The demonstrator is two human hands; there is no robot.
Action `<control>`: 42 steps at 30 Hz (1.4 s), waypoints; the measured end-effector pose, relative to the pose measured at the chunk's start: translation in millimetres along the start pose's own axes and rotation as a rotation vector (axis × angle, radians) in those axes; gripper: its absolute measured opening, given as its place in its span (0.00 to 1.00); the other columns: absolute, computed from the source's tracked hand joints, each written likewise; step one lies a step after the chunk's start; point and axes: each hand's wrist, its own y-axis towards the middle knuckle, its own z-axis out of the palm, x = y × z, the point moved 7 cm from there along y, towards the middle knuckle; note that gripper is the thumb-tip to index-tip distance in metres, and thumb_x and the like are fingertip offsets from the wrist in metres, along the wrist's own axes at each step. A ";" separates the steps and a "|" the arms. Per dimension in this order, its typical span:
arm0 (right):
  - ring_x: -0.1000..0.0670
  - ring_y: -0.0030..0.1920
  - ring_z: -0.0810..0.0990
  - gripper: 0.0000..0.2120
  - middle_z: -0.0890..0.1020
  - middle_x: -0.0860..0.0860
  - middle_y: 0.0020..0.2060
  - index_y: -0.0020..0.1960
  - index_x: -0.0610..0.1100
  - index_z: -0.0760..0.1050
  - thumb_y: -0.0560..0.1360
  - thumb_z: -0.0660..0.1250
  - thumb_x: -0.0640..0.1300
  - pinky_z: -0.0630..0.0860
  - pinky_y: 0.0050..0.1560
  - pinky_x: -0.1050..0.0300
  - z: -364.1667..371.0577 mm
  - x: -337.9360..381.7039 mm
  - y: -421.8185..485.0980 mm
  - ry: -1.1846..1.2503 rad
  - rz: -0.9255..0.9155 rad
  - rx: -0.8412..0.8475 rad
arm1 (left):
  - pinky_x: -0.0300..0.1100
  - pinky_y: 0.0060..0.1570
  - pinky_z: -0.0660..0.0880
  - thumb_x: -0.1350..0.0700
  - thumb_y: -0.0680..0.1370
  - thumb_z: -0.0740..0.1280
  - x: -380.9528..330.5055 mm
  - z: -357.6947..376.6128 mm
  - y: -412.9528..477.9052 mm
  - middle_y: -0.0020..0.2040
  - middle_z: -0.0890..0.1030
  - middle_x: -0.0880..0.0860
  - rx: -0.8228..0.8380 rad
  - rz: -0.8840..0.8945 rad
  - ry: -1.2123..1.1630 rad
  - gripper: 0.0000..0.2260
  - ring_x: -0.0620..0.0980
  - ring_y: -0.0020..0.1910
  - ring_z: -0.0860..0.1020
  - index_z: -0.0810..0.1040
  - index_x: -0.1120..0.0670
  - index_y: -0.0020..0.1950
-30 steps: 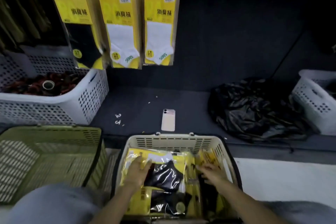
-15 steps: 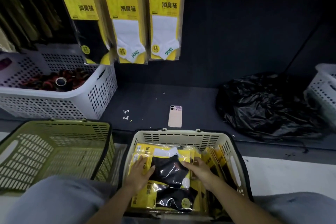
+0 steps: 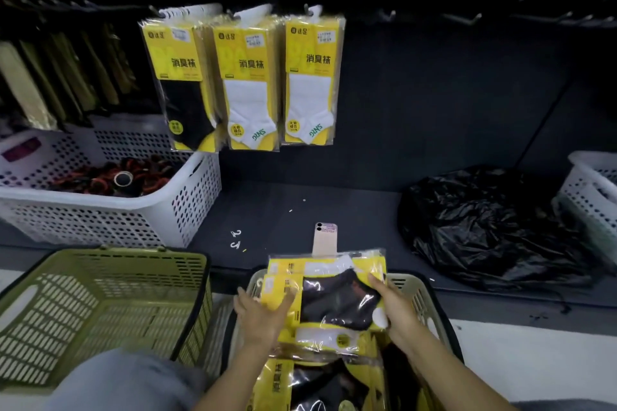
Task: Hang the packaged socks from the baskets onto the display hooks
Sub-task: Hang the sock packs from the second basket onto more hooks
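Bare forearms (image 3: 447, 374), grey-blue trousers (image 3: 127, 380) over L knee; same fabric at btm-R corner

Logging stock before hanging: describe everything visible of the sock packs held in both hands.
The held sock packs are a stack of glossy clear sleeves with yellow cards; the top shows black socks, one beneath white. They lie sideways above the beige basket. The left hand rests straight-fingered on the left end; the right hand grips the right edge.
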 end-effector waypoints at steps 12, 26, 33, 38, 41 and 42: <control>0.44 0.53 0.83 0.18 0.83 0.43 0.54 0.63 0.42 0.76 0.77 0.64 0.49 0.81 0.43 0.53 67.0 108.4 -39.8 0.281 -0.162 0.208 | 0.50 0.54 0.77 0.58 0.73 0.71 -142.8 5.4 -15.6 0.56 0.82 0.53 0.242 -0.016 -1.143 0.22 0.52 0.54 0.80 0.72 0.56 0.67; 0.67 0.59 0.75 0.23 0.72 0.56 0.67 0.71 0.46 0.67 0.78 0.64 0.47 0.72 0.55 0.74 141.8 261.0 -95.5 -0.284 -0.900 0.213 | 0.21 0.33 0.71 0.51 0.71 0.73 -272.7 -80.5 -7.5 0.40 0.82 0.32 0.259 0.608 -0.639 0.07 0.28 0.41 0.78 0.79 0.41 0.45; 0.52 0.54 0.82 0.14 0.83 0.47 0.53 0.55 0.46 0.74 0.72 0.72 0.45 0.77 0.56 0.59 201.9 286.3 -112.5 -0.164 -0.955 0.274 | 0.21 0.31 0.70 0.54 0.63 0.80 -305.2 -92.5 -1.1 0.36 0.80 0.31 0.138 0.688 -0.620 0.20 0.26 0.37 0.77 0.73 0.41 0.45; 0.45 0.53 0.83 0.08 0.84 0.44 0.51 0.51 0.42 0.76 0.73 0.71 0.43 0.78 0.57 0.52 210.2 291.9 -91.7 -0.154 -0.807 0.314 | 0.22 0.33 0.71 0.44 0.64 0.75 -311.7 -101.0 13.1 0.37 0.82 0.32 0.222 0.692 -0.567 0.15 0.27 0.38 0.78 0.75 0.42 0.46; 0.46 0.48 0.84 0.08 0.84 0.43 0.48 0.53 0.41 0.76 0.76 0.67 0.43 0.80 0.52 0.52 210.3 292.0 -75.1 -0.079 -0.698 0.358 | 0.27 0.37 0.70 0.33 0.68 0.63 -316.5 -114.8 25.4 0.39 0.81 0.35 0.209 0.659 -0.547 0.15 0.31 0.37 0.79 0.76 0.41 0.46; 0.48 0.45 0.84 0.08 0.85 0.44 0.47 0.54 0.41 0.76 0.77 0.66 0.42 0.81 0.48 0.54 209.1 293.9 -70.4 -0.051 -0.686 0.351 | 0.28 0.36 0.70 0.32 0.68 0.62 -318.6 -120.8 31.3 0.39 0.82 0.38 0.174 0.670 -0.522 0.17 0.35 0.36 0.80 0.77 0.44 0.45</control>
